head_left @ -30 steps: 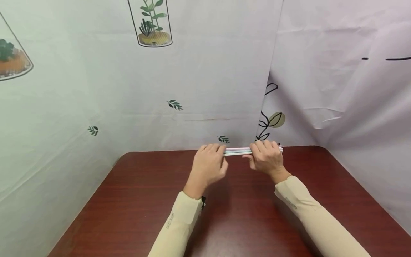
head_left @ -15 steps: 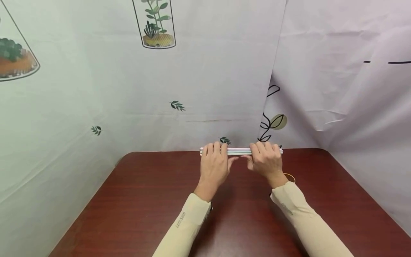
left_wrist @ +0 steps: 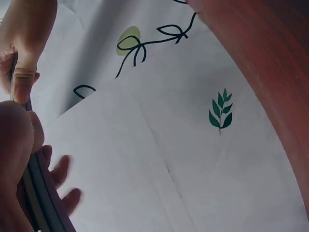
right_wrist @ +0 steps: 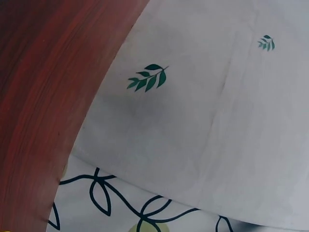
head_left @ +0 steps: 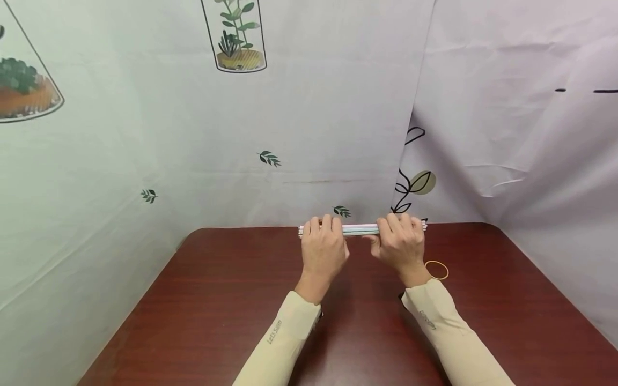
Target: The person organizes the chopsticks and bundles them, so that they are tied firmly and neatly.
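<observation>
A bundle of thin pastel straws (head_left: 359, 229) lies level between both hands near the far side of the table in the head view. My left hand (head_left: 322, 249) grips its left part, fingers bent over the top, with the straw ends poking out beyond. On the right part, my right hand (head_left: 399, 241) holds the bundle the same way, its thumb pointing inward below. In the left wrist view the straws (left_wrist: 46, 193) run down the left edge beside the left hand (left_wrist: 12, 145), and the right hand (left_wrist: 34, 34) shows above. The right wrist view has neither hand nor straws.
A yellow rubber band (head_left: 448, 272) lies on the dark red wooden table (head_left: 217, 300) beside the right wrist. White cloth (head_left: 314, 134) printed with plants hangs right behind the table's far edge and along both sides.
The left hand has shifted right and turned along the bundle, so the left straw ends now show. The right forearm has moved slightly left, uncovering the rubber band.
</observation>
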